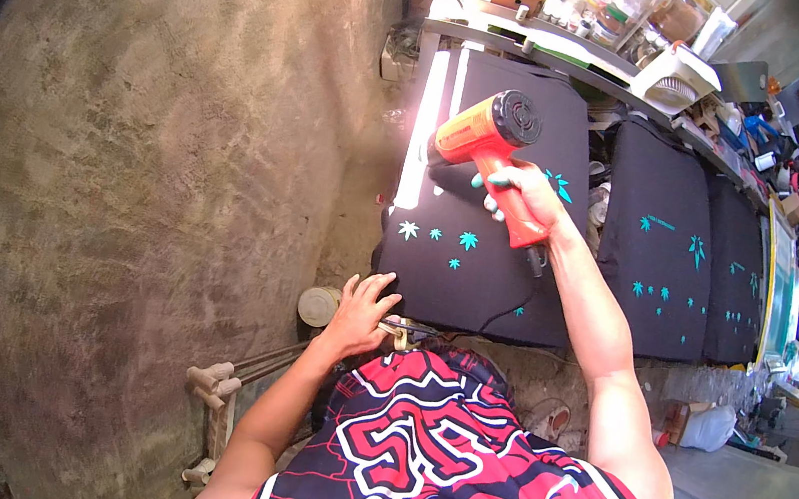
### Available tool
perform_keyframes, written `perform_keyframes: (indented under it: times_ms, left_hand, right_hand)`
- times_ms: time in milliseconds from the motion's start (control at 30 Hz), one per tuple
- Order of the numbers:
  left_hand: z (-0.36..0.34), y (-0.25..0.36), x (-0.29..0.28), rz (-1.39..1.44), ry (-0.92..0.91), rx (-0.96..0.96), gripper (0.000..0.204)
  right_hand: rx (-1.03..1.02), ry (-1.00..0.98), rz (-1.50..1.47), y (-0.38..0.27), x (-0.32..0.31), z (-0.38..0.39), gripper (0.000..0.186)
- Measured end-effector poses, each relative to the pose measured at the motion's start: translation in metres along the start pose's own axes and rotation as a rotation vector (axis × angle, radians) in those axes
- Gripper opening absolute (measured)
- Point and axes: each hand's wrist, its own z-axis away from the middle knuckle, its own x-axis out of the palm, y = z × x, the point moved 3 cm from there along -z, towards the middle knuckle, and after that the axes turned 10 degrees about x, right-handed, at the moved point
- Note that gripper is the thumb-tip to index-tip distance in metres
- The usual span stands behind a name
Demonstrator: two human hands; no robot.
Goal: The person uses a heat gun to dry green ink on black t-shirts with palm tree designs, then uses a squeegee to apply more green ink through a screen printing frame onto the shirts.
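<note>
My right hand (526,194) grips an orange-red heat gun (481,127) by its handle, holding it over the nearest black fabric-covered board (456,282), with the dark nozzle pointed down-left. Teal leaf shapes (468,241) are printed on that fabric, and a bright strip of light crosses its left side. My left hand (363,310) rests at the board's near-left corner, fingers apart and holding nothing.
More black printed boards (659,274) line the right. Behind them runs a shelf (603,80) with jars, boxes and a white container (674,82). A rough concrete wall (148,166) fills the left, beside a metal-pipe frame (215,382) and a pale bucket (316,306).
</note>
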Motion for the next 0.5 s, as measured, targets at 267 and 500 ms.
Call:
perform_keyframes:
  times_ms: [267,500]
  left_hand:
    - [-0.009,-0.002,0.001,0.002,-0.011,0.043,0.045]
    - [-0.012,-0.002,0.003,0.005,-0.028,0.059,0.042]
  right_hand:
    - [0.014,0.166,0.040,-0.003,-0.021,0.033,0.036]
    - [-0.071,0.350,0.037,0.007,-0.027,0.037,0.033]
